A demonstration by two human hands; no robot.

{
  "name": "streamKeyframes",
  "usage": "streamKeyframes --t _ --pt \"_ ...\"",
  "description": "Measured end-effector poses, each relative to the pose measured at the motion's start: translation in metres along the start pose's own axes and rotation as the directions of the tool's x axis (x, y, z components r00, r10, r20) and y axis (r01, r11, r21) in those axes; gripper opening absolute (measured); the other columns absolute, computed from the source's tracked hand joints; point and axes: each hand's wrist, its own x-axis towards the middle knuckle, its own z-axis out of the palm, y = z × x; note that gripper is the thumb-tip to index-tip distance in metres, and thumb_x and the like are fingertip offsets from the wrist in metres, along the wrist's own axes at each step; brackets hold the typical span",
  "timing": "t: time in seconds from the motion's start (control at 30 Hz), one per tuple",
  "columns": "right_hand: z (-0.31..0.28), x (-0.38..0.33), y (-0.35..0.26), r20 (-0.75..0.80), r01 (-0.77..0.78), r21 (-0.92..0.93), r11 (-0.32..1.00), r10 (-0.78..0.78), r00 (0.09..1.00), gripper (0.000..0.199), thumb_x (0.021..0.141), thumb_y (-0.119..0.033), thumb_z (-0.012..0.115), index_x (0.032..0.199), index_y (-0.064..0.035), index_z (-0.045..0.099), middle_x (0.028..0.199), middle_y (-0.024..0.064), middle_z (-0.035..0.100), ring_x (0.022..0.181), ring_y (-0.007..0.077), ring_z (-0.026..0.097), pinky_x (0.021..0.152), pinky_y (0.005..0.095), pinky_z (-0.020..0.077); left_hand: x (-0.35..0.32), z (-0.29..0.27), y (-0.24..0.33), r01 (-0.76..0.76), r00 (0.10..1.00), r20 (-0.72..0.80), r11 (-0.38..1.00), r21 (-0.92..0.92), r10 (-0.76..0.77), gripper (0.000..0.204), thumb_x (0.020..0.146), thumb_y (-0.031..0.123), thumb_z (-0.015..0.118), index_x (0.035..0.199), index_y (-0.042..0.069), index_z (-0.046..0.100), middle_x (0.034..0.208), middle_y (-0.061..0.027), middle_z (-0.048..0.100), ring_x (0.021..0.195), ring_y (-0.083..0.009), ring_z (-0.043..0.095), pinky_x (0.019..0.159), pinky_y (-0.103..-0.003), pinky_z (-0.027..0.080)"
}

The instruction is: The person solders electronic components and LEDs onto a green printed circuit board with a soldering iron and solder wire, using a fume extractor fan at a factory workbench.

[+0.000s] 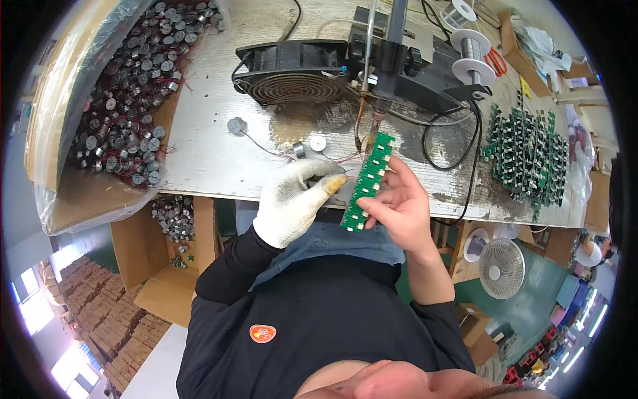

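My right hand (402, 206), bare, grips a long green circuit board strip (369, 178) between thumb and fingers. The strip stands slanted, with pale connectors along its side, its upper end close to the soldering iron tip (377, 118). My left hand (289, 205) wears a white glove with a yellow-stained thumb and pinches thin wire ends beside the strip. Just beyond that hand lie small round metal motors (318, 143), (298, 151). Another round motor (236, 126) lies farther left, its red wire running toward my gloved fingers. Which motor the pinched wires belong to I cannot tell.
A plastic-lined box (133, 100) at left holds many wired motors. A black fan (292, 76) and solder spools (470, 56) stand at the back. Stacked green boards (528, 156) lie at right beyond a black cable (475, 153). An open carton (166, 253) sits below the table edge.
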Motion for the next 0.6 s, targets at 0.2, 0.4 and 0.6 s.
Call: streamKeyframes --t 0.2,0.4,0.6 --pt "0.000 0.001 -0.001 0.007 0.001 -0.015 1.000 -0.001 1.000 0.071 0.080 0.008 0.065 0.139 0.0013 0.027 0.104 0.0159 0.057 0.071 0.0155 0.065 0.049 0.0228 0.0512 0.008 0.009 0.008 0.006 1.000 -0.017 0.999 0.052 -0.005 0.020 0.087 0.011 0.062 0.098 -0.005 0.063 0.080 -0.0038 0.062 0.072 -0.0064 0.054 0.063 -0.022 0.044" --pt "0.001 0.001 -0.003 0.010 0.004 -0.044 0.999 -0.004 1.000 0.068 0.081 0.006 0.064 0.139 0.0015 0.028 0.104 0.0143 0.057 0.069 0.0114 0.062 0.049 0.0211 0.0489 0.013 0.014 0.010 0.072 0.997 0.018 0.991 -0.114 -0.071 0.018 0.087 0.012 0.060 0.094 -0.005 0.063 0.079 -0.0032 0.062 0.071 -0.0061 0.055 0.062 -0.022 0.045" --pt "0.001 0.003 -0.002 0.022 0.050 -0.094 0.994 -0.048 0.999 0.067 0.081 0.006 0.064 0.138 0.0021 0.029 0.105 0.0132 0.057 0.069 0.0097 0.060 0.049 0.0203 0.0472 0.018 0.013 0.010 0.125 0.992 0.036 0.979 -0.163 -0.121 0.017 0.086 0.011 0.060 0.090 -0.005 0.062 0.077 -0.0046 0.063 0.068 -0.0068 0.057 0.060 -0.022 0.047"
